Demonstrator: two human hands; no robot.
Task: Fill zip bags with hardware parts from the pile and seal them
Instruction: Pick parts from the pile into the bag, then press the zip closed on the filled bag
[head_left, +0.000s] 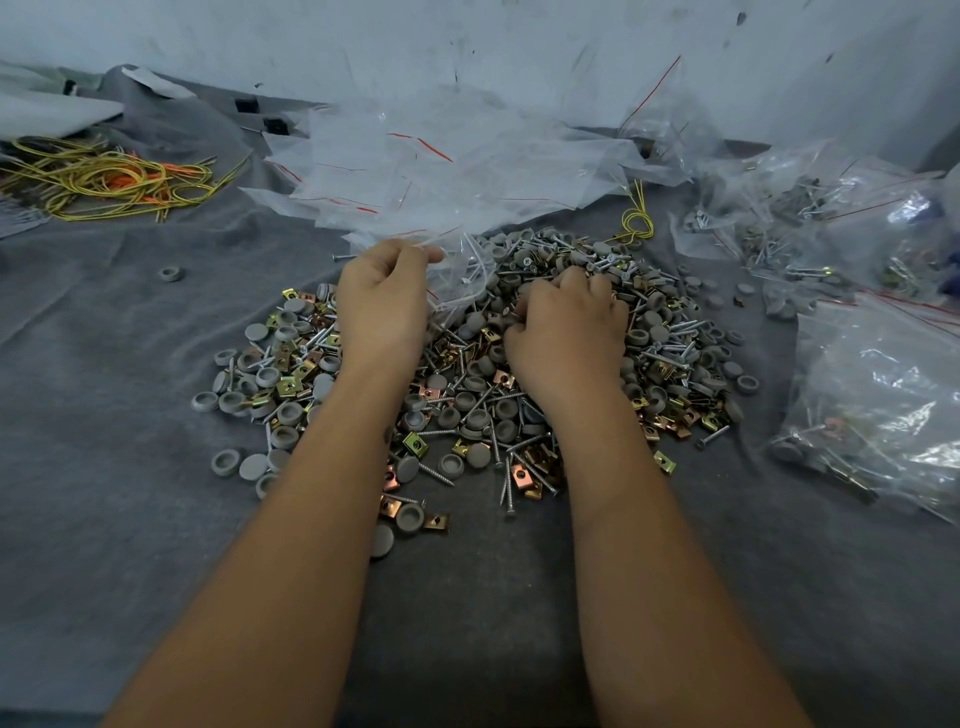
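A pile of hardware parts (467, 395) lies on the grey cloth: grey round caps, silver screws, and brass and copper square clips. My left hand (382, 301) pinches the mouth of a clear zip bag (460, 278) at the pile's far left edge, holding it partly open over the parts. My right hand (566, 332) is dug into the top of the pile beside the bag, with its fingers curled round a clutch of caps and screws. What sits inside the bag is hard to tell.
A heap of empty clear zip bags (441, 166) with red seal lines lies behind the pile. Filled bags (883, 395) are stacked at the right. Yellow and orange wire ties (109, 182) lie at the far left. A stray grey cap (170, 273) sits on the cloth (130, 519).
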